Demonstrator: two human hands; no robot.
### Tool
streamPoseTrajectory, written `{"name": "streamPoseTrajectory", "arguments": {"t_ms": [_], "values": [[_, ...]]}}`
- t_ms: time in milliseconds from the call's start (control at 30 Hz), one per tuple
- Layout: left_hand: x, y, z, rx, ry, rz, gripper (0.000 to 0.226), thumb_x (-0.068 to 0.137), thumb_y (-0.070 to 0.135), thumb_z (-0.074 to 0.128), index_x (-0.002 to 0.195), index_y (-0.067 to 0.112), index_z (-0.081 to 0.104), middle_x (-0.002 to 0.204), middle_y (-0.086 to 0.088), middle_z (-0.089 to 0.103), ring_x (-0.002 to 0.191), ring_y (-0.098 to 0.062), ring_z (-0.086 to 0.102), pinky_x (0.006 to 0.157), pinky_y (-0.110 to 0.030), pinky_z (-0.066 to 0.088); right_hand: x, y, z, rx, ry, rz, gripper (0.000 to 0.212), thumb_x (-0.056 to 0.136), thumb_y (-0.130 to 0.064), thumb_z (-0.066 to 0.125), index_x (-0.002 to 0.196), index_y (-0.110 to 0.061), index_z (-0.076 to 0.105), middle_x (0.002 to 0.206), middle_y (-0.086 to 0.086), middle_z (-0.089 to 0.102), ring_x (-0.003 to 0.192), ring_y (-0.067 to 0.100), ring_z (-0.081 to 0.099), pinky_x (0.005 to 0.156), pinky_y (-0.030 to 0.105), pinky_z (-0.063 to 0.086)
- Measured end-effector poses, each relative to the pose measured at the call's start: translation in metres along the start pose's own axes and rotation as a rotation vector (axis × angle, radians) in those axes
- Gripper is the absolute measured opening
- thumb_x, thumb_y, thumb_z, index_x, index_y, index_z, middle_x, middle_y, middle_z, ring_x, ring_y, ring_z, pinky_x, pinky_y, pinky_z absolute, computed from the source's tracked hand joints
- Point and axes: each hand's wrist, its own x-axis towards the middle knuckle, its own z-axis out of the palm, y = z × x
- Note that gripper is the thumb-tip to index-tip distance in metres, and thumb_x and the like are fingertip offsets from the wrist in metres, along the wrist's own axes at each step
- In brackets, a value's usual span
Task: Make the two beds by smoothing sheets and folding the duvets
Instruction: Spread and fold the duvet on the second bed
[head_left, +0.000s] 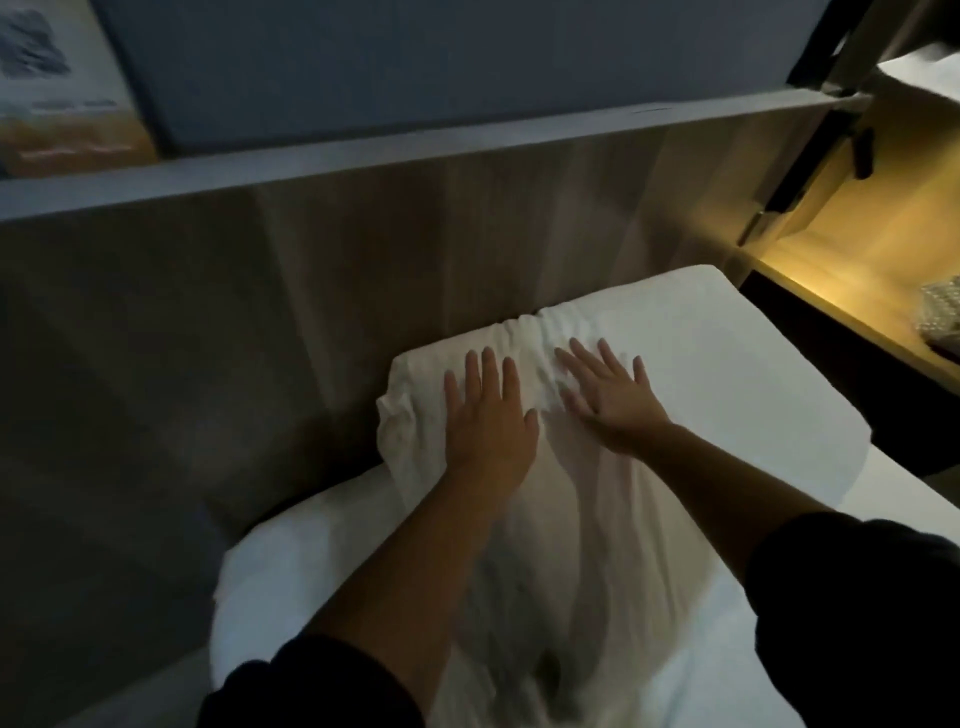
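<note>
Close against the headboard (311, 312), left hand (485, 410) and right hand (613, 400) press flat, fingers straight, on bedding (727, 374) lying lengthwise along it.

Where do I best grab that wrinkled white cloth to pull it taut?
Probably pinch the wrinkled cloth at its bunched left end, coming from the left: creases gather there and the edge lies clear of the left hand.

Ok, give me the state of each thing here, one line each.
Left hand: open, flat on the pillow.
Right hand: open, spread flat on the pillow.
Pillow: up by the headboard, creased near the hands.
Bedside shelf: lit warm yellow.
</note>
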Motion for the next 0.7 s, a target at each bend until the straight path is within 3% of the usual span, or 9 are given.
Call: {"name": "streamPoseTrajectory", "arguments": {"t_ms": [133, 300, 433, 600, 633, 700], "values": [[0.073, 0.010, 0.040, 0.015, -0.040, -0.039, 0.069, 0.100, 0.054, 0.018, 0.154, 0.014, 0.000, 0.161, -0.014, 0.000, 0.148, -0.032, -0.002, 0.119, -0.052, -0.003, 0.077, 0.039, 0.031, -0.052, -0.004, -0.171, 0.058, 0.097, -0.062, 0.006, 0.152, -0.043, 0.008, 0.162, -0.014, 0.003, 0.151, 0.018, -0.004, 0.116, 0.058, -0.015], [0.080, -0.027, 0.086, -0.015, -0.014, -0.192, 0.088, 0.086, 0.068, -0.004, 0.154, 0.014, 0.010, 0.160, -0.017, 0.010, 0.148, -0.032, 0.009, 0.119, -0.043, -0.001, 0.127, 0.103, 0.049, -0.153, 0.052, -0.227, 0.056, 0.100, -0.060, 0.009, 0.153, -0.042, 0.010, 0.162, -0.013, 0.009, 0.150, 0.014, -0.001, 0.116, 0.057, -0.013], [0.078, -0.036, 0.094, -0.079, 0.105, -0.308, 0.086, 0.091, 0.064, 0.012, 0.146, 0.003, 0.035, 0.152, -0.022, 0.033, 0.142, -0.036, 0.029, 0.116, -0.048, 0.018, 0.150, 0.140, 0.042, -0.235, 0.039, -0.106, 0.059, 0.098, -0.060, 0.006, 0.153, -0.039, 0.011, 0.163, -0.010, 0.009, 0.151, 0.018, 0.002, 0.117, 0.060, -0.004], [0.071, -0.042, 0.055, -0.008, -0.021, -0.449, 0.074, 0.097, 0.054, 0.020, 0.145, -0.001, 0.031, 0.151, -0.022, 0.032, 0.142, -0.034, 0.027, 0.119, -0.048, 0.017, 0.163, 0.179, 0.008, -0.106, -0.096, 0.379, 0.067, 0.094, -0.069, 0.008, 0.152, -0.037, 0.015, 0.163, -0.005, 0.010, 0.150, 0.029, 0.004, 0.112, 0.068, -0.005], [0.075, -0.039, 0.044, 0.007, -0.023, -0.442, 0.069, 0.098, 0.051, 0.024, 0.145, 0.000, 0.030, 0.151, -0.021, 0.034, 0.140, -0.033, 0.029, 0.118, -0.047, 0.019, 0.162, 0.178, 0.003, -0.120, -0.082, 0.363, 0.068, 0.094, -0.069, 0.010, 0.152, -0.035, 0.018, 0.163, -0.004, 0.013, 0.150, 0.029, 0.006, 0.112, 0.069, -0.004], [0.091, -0.030, 0.028, -0.077, 0.036, -0.332, 0.061, 0.100, 0.044, 0.031, 0.147, 0.006, 0.028, 0.152, -0.015, 0.033, 0.140, -0.029, 0.029, 0.118, -0.042, 0.017, 0.158, 0.159, -0.005, -0.127, 0.020, 0.156, 0.068, 0.094, -0.066, 0.015, 0.151, -0.030, 0.027, 0.160, -0.002, 0.022, 0.149, 0.027, 0.013, 0.113, 0.068, -0.001]]}}
